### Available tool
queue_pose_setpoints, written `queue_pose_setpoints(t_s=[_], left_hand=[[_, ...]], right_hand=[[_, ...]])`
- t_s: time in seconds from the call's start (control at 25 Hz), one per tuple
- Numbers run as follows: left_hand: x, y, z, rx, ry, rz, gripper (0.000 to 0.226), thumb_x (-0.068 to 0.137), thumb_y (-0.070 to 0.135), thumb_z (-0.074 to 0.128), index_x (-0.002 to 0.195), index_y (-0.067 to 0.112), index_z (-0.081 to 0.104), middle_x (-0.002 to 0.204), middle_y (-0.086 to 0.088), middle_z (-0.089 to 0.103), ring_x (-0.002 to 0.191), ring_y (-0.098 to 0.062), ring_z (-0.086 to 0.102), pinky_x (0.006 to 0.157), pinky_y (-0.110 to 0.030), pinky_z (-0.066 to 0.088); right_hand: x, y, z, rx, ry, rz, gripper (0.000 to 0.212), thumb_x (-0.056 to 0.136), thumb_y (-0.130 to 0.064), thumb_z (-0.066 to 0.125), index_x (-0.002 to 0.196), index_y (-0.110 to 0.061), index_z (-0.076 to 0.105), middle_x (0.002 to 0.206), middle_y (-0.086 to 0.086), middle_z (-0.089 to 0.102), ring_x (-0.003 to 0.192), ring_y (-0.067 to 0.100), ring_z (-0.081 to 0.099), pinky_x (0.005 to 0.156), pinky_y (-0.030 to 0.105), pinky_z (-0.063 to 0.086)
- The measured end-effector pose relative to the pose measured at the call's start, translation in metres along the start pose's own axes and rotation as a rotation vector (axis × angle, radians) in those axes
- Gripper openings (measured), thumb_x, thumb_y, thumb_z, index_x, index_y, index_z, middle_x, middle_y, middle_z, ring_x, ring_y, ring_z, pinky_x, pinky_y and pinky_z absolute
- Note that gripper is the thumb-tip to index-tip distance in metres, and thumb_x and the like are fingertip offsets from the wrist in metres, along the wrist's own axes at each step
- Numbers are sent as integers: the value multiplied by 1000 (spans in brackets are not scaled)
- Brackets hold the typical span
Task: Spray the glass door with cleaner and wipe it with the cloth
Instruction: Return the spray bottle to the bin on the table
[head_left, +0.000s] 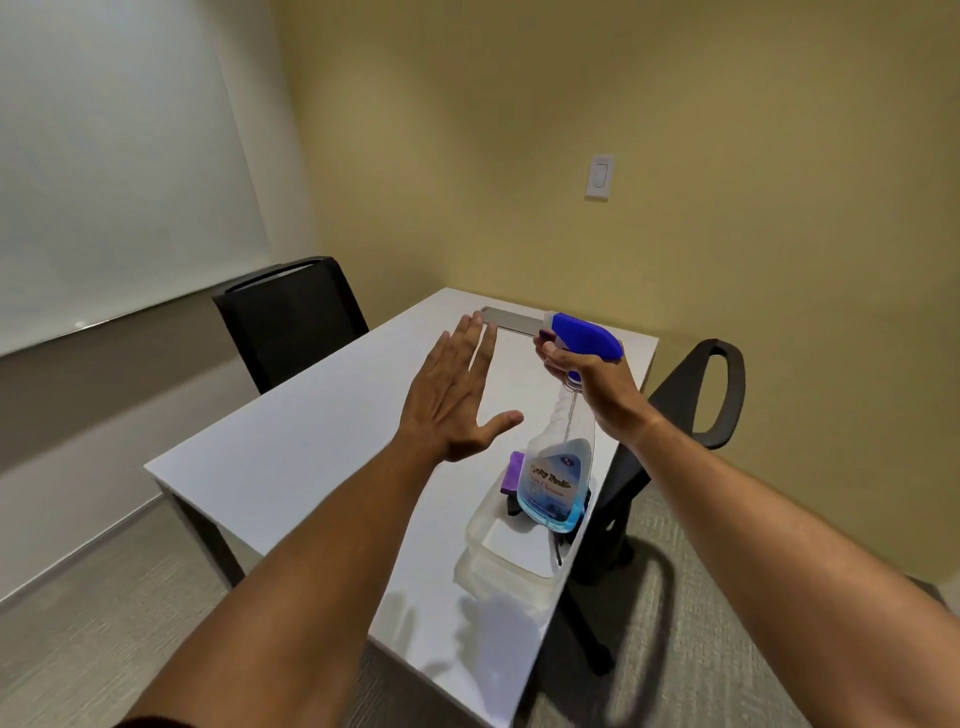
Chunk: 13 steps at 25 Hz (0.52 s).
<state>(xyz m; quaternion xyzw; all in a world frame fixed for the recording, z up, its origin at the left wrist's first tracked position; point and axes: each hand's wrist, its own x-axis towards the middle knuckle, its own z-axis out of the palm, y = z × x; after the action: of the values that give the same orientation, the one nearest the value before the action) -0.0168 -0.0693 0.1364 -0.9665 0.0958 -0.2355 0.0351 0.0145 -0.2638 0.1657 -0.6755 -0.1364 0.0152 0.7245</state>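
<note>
While no glass door shows anywhere ahead of us, we judge the task barely begun: nothing has been sprayed or wiped, and we must first turn to find the door. The yellow wall (571, 130) and a pale blind (114, 156) fill the far view. Below them the white worktop (311, 441) stretches away, with a black chair (291, 322) at its left side and a second chair (691, 400) tucked in at the right, close to our path round the corner. Near the worktop's right edge sits a clear tray (498, 551); a purple cloth (511, 473) lies in it, not yet picked up. Our right hand (587, 379) is wrapped round the neck of the spray bottle (556, 483), fingers by the blue trigger, the bottle raised just over the tray with a little blue cleaner in its base. Our left hand (452, 400) hovers flat above the worktop, fingers straight, holding nothing. A wall switch (600, 176) sits beyond.
</note>
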Motion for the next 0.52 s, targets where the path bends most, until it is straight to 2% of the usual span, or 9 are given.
queue_pose_setpoints(t_s=[0.08, 0.2, 0.44, 0.52], left_hand=[[2, -13, 15, -29, -13, 10, 102, 82, 78, 28, 155, 14, -6, 162, -9, -11, 150, -24, -10, 118, -36, -10], [11, -32, 41, -76, -38, 60, 102, 82, 78, 29, 155, 15, -5, 163, -8, -9, 150, -24, -8, 121, -39, -4], [27, -65, 88, -169, -80, 181, 101, 82, 78, 29, 155, 15, 0, 163, -8, -4, 150, -24, -4, 121, -41, 1], [28, -74, 99, -200, -85, 196, 101, 82, 78, 29, 155, 16, 0, 163, -8, -4, 150, -24, -4, 121, -41, 0]], right_hand=[[7, 16, 6, 17, 35, 36, 39, 85, -10, 70, 120, -16, 55, 120, 14, 64, 114, 30, 60, 94, 36, 51], [18, 40, 18, -8, 117, 94, 50, 84, -8, 71, 127, -13, 46, 121, 11, 58, 110, 24, 57, 85, 30, 52], [28, 76, 47, -76, 244, 170, 43, 86, -6, 69, 123, -13, 48, 104, -1, 60, 96, 18, 58, 73, 22, 50], [32, 82, 54, -67, 271, 173, 42, 86, -6, 69, 122, -13, 49, 105, 1, 61, 97, 19, 59, 72, 22, 50]])
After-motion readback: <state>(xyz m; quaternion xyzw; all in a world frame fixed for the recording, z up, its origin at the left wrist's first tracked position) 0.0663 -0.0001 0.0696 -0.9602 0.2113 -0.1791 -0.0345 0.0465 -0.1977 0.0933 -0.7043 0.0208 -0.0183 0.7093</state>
